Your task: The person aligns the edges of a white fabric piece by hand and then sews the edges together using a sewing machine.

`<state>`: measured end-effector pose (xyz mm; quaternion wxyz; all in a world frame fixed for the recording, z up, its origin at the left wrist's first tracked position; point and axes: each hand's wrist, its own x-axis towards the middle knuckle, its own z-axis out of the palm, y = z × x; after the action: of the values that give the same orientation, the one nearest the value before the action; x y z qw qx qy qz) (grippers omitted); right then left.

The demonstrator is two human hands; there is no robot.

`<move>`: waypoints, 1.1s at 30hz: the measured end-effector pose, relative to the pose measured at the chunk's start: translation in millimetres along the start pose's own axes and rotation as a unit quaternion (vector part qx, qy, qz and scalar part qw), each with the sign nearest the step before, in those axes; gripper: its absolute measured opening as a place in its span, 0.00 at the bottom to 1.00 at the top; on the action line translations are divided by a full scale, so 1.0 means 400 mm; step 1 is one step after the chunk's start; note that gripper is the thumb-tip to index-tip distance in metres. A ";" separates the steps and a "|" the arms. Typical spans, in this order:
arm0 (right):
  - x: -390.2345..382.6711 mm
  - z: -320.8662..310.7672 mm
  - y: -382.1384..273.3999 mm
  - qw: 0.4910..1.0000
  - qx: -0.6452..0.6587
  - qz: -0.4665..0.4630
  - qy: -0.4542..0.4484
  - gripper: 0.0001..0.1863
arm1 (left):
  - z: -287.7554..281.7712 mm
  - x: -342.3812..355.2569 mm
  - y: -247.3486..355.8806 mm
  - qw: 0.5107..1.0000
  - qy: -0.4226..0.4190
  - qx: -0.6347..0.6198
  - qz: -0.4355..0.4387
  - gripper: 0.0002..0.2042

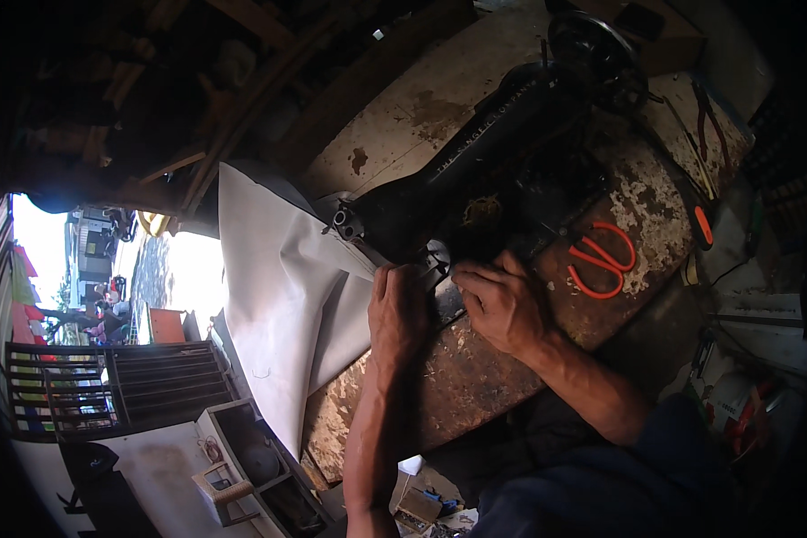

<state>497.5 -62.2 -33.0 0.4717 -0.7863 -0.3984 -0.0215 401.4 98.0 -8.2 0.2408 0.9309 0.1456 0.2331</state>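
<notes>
A black sewing machine stands on a worn wooden table, its needle end toward me. White sheet material drapes from beside the needle area over the table's left edge, hanging in folds. My left hand is closed at the sheet's near edge, its fingertips pinching it just left of the needle area. On the other side, my right hand has bent fingers drawn together close to the presser foot; what they hold is hidden in shadow. Between the hands, a small pale piece shows under the foot.
Orange-handled scissors lie right of my right hand. Farther right are an orange-tipped tool and dark red-handled pliers. The machine's handwheel is at the back. A wooden table edge runs before me; open shelving stands lower left.
</notes>
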 end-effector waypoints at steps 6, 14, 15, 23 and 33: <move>0.006 -0.025 0.001 0.999 0.023 -0.014 -0.019 0.12 | -0.016 0.003 -0.010 0.999 0.002 0.010 0.030 0.09; 0.092 -0.212 0.006 0.988 -0.150 0.036 0.001 0.15 | 0.006 -0.059 -0.031 0.999 0.029 0.024 0.035 0.13; 0.087 -0.233 0.019 0.979 -0.202 0.034 0.010 0.16 | 0.003 -0.062 -0.029 0.999 0.032 0.025 0.031 0.13; -0.012 -0.354 0.042 0.939 -0.297 0.134 -0.110 0.27 | -0.003 -0.063 -0.044 0.986 0.084 0.129 0.068 0.14; -0.034 -0.287 -0.039 0.873 0.242 0.371 -0.207 0.30 | -0.001 -0.062 -0.048 0.991 0.093 0.057 0.071 0.11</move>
<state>517.4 -153.7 36.4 0.5275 -0.7242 -0.1588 0.4149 377.1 104.6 -26.9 0.1550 0.9253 0.1139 0.3269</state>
